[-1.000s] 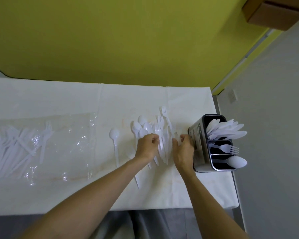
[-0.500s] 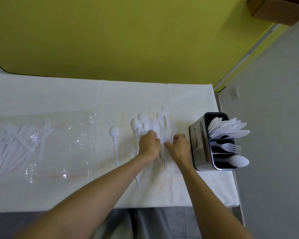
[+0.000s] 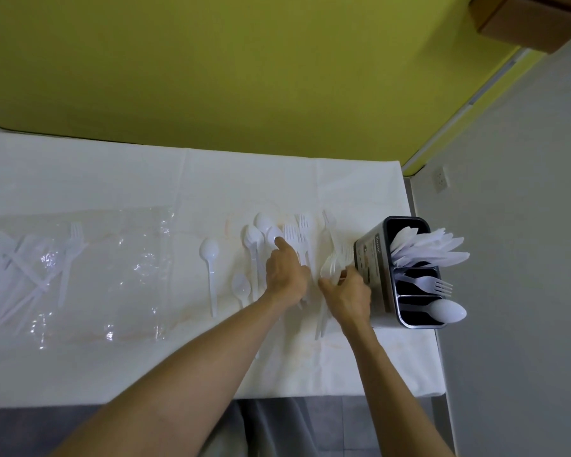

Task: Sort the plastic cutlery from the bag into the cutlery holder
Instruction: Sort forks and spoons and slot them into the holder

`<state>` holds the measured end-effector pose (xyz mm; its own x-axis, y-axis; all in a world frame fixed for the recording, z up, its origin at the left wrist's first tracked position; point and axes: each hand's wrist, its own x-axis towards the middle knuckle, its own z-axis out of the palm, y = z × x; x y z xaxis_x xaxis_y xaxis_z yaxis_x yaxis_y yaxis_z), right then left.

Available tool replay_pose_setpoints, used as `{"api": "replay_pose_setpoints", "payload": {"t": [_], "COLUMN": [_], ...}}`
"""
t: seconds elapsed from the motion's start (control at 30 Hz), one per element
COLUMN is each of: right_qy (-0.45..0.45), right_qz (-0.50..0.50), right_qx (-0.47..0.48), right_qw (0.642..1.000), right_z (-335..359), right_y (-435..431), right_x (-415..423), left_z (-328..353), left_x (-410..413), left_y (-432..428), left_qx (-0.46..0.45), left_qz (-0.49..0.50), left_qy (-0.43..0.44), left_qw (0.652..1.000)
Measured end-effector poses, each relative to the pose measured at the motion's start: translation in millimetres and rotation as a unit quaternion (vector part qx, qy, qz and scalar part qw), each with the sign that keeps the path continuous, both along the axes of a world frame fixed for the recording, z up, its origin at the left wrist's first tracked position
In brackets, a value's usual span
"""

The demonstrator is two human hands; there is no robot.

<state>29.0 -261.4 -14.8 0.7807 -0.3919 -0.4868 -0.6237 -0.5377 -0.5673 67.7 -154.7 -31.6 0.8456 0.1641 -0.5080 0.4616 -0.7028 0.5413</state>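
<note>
A loose pile of white plastic spoons and forks (image 3: 279, 234) lies on the white table (image 3: 112, 367). My left hand (image 3: 285, 273) rests on the pile, index finger stretched over a spoon bowl. My right hand (image 3: 348, 293) grips a bunch of white forks (image 3: 335, 262) just left of the metal cutlery holder (image 3: 374, 278). The holder has knives (image 3: 429, 247) in the far compartment, a fork (image 3: 424, 285) in the middle one and a spoon (image 3: 447, 311) in the near one. The clear bag (image 3: 80, 275) at left still has cutlery inside.
A single spoon (image 3: 209, 258) lies apart, left of the pile, and another small spoon (image 3: 241, 288) beside my left wrist. The holder stands close to the table's right edge. A yellow wall runs behind the table; grey floor lies to the right.
My right hand has gathered a bunch of forks from the pile and drawn them right, toward the holder. My left hand stays on the pile, now with its index finger stretched out.
</note>
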Motion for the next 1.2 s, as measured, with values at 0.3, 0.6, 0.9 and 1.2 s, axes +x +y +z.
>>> {"api": "replay_pose_setpoints", "payload": {"t": [0.3,0.6,0.9,1.2], "right_qy": [0.056,0.056,-0.142,-0.18], "right_qz": [0.017,0.057,0.063,0.054], "right_qx": [0.009,-0.03,-0.068,-0.029], "right_qw": [0.998,0.996,0.985,0.982], "right_z": [-1,0,15,27], "right_y": [-6,-1,12,17], "right_x": [-3,-37,-35,13], "left_z": [-2,-3,1,12], "left_x": [8,16,10,5], "left_y": [-8,-7,9,32], "left_qx": [0.012,0.048,-0.011,-0.106], "left_qz": [-0.036,-0.062,-0.038,0.035], "left_qy": [-0.028,-0.031,-0.022,-0.058], "left_qw": [0.999,0.996,0.999,0.992]}}
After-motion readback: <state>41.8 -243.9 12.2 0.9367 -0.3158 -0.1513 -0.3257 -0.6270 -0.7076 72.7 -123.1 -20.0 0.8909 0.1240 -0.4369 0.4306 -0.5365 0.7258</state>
